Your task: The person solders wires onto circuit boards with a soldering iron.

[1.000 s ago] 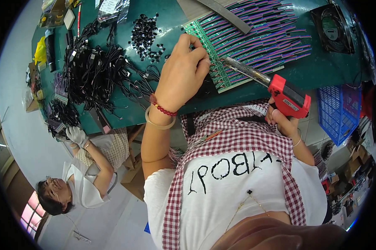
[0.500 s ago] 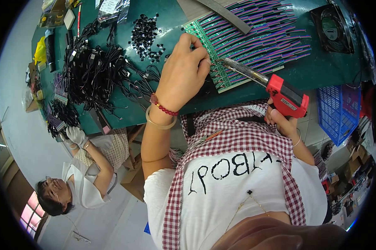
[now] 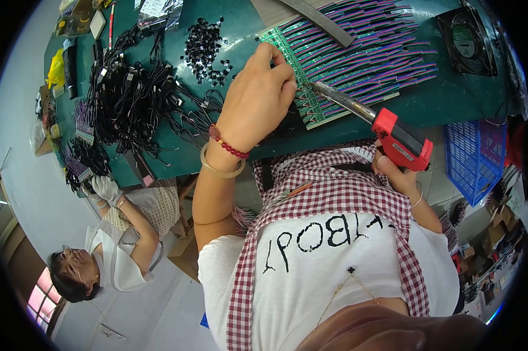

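Observation:
My right hand is wrapped round the grip of a red and black soldering gun. Its metal barrel points up and left, with the tip close above a green circuit board panel. Rows of thin multicoloured wires run rightward from the panel. My left hand is closed in a pinch at the panel's left edge, beside the soldering tip. Whatever lies between those fingertips is hidden by the hand.
A grey metal bar lies across the wires. Black cables and small black connectors are heaped to the left. A cooling fan sits at right, above a blue crate. A gloved co-worker works at lower left.
My left hand has shifted slightly left, its forearm too. The soldering gun has tilted a little, while its tip stays by the same edge of the panel.

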A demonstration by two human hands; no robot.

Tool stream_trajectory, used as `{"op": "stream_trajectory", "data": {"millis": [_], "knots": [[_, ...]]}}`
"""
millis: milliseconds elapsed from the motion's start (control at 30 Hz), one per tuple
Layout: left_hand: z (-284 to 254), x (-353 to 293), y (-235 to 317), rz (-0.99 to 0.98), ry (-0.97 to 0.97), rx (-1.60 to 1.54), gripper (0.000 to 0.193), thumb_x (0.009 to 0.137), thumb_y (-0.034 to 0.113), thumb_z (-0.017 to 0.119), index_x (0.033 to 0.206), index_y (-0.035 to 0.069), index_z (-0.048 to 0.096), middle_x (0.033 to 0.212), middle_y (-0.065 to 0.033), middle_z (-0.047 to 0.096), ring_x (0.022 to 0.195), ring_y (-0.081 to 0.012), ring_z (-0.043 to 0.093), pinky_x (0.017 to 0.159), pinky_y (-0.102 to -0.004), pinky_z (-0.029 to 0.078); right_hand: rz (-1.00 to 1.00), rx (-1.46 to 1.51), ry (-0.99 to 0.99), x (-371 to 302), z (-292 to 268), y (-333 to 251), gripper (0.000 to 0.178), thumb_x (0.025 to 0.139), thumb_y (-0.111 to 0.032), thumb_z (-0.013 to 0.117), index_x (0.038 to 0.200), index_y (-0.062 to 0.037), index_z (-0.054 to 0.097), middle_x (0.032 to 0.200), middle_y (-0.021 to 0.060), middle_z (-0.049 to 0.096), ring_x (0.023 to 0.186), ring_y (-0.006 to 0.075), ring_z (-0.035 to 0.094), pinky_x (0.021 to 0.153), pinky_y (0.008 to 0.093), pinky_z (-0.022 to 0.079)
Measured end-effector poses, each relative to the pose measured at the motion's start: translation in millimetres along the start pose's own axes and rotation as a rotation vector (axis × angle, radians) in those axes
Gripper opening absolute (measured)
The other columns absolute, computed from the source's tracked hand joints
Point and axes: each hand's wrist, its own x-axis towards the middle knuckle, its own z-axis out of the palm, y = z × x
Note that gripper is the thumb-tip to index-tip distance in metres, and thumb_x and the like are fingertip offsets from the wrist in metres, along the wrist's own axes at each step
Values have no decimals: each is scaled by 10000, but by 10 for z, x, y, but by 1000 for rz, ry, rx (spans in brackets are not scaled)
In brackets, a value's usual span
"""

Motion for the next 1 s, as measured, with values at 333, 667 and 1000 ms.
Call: {"op": "stream_trajectory", "data": {"millis": [333,667,1000], "knots": [[-26,12,-6,-4,-30,-2,122,815,106,580,822,-15,573,957,-120,483,777,-308,553,694,-377,458,32,75,-71,19,43,-118,434,840,-127,593,1203,40,424,666,52,473,532,107,434,512,249,376],[-28,31,13,10,-6,22,93,772,75,590,774,-13,620,895,-127,508,849,-289,552,734,-376,479,51,82,-64,23,50,-106,449,833,-136,602,1207,34,420,657,45,462,530,106,428,511,248,375],[14,6,8,1,17,49,100,790,83,608,809,-7,569,948,-126,489,786,-311,553,677,-375,460,11,329,-39,143,188,-269,424,843,-179,591,1168,27,413,638,47,450,487,101,407,463,253,373]]}}
